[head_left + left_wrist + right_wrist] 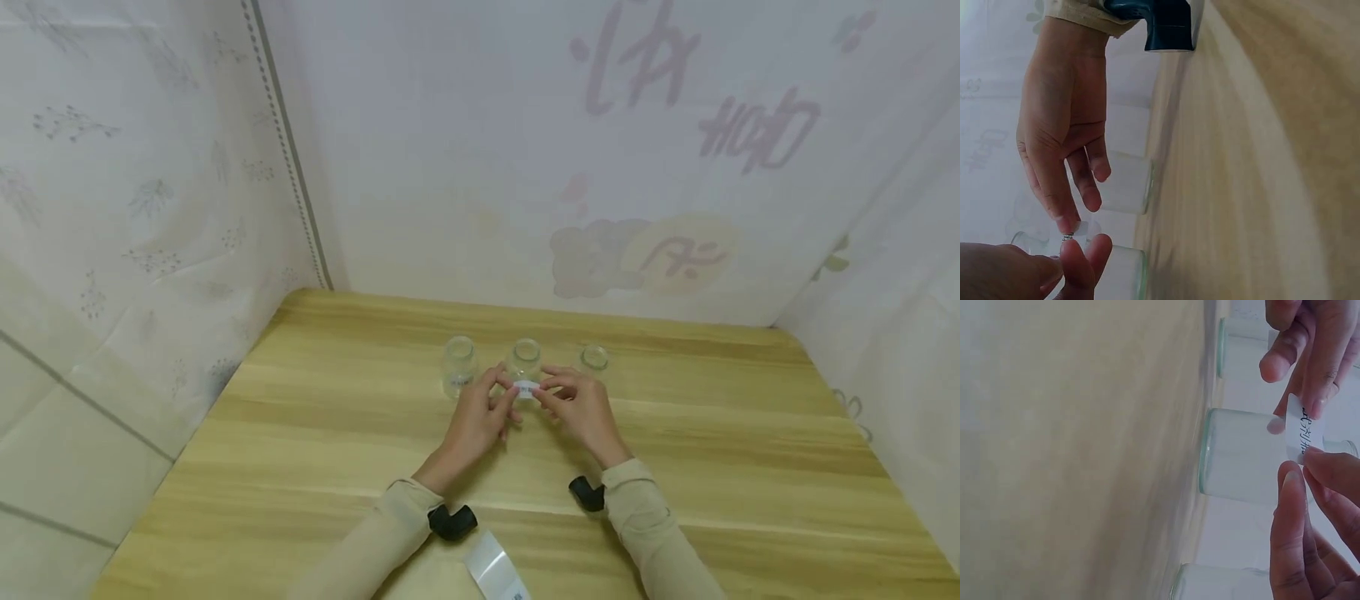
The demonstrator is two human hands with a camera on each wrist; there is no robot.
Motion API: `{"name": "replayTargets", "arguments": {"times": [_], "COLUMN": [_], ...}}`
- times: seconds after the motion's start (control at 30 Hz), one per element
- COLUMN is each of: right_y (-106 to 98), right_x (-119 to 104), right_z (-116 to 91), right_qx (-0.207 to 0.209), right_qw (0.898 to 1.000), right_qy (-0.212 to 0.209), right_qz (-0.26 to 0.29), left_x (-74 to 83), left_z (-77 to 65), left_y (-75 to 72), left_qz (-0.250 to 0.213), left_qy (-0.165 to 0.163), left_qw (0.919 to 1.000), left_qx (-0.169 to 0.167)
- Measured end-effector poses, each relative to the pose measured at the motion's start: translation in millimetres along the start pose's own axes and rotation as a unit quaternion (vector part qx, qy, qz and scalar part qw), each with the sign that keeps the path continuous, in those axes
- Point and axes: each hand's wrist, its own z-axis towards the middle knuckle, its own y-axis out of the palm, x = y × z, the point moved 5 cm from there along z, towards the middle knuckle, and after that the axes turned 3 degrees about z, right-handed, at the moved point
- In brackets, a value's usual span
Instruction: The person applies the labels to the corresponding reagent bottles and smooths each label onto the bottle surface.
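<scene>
My left hand and right hand pinch the two ends of a small white label with dark printed characters. It is held right in front of the middle clear glass jar, which stands upright. In the right wrist view the label bends slightly between the fingertips and overlaps the jar's side. To the left, beside my left hand, another open glass jar bears a printed label low on its front.
Beyond my right hand is a third piece of clear glassware. A glossy pale strip with printing at its lower end lies near the front of the wooden table. Patterned cloth hangs behind the table.
</scene>
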Motion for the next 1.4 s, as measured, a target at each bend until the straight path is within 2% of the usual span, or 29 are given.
{"name": "replayTargets", "arguments": {"times": [0.17,0.43,0.6,0.97,1.4], "right_y": [-1.7,-0.9,-0.6,-0.2,2.6], "right_x": [-0.3,-0.8,-1.1,0.2,2.7], "right_z": [-2.4,0.4,0.8,-0.7,-5.4], "right_qx": [0.001,0.010,0.017,0.017,0.024], "right_qw": [1.000,0.999,0.997,0.996,0.995], "right_qy": [-0.008,-0.031,-0.051,-0.054,-0.059], "right_qz": [-0.006,-0.030,-0.052,-0.064,-0.071], "left_x": [-0.1,-2.5,-3.4,-5.5,-8.6], "left_z": [-2.2,-2.4,-2.3,-2.2,-4.1], "left_y": [-1.9,-5.5,-6.8,-6.1,-4.0], "left_qz": [-0.004,0.012,0.032,0.054,0.083], "left_qy": [0.001,0.003,0.008,0.030,0.032], "left_qw": [0.9997,0.9994,0.9990,0.9976,0.9957], "left_qx": [0.022,0.031,0.031,0.030,0.027]}}
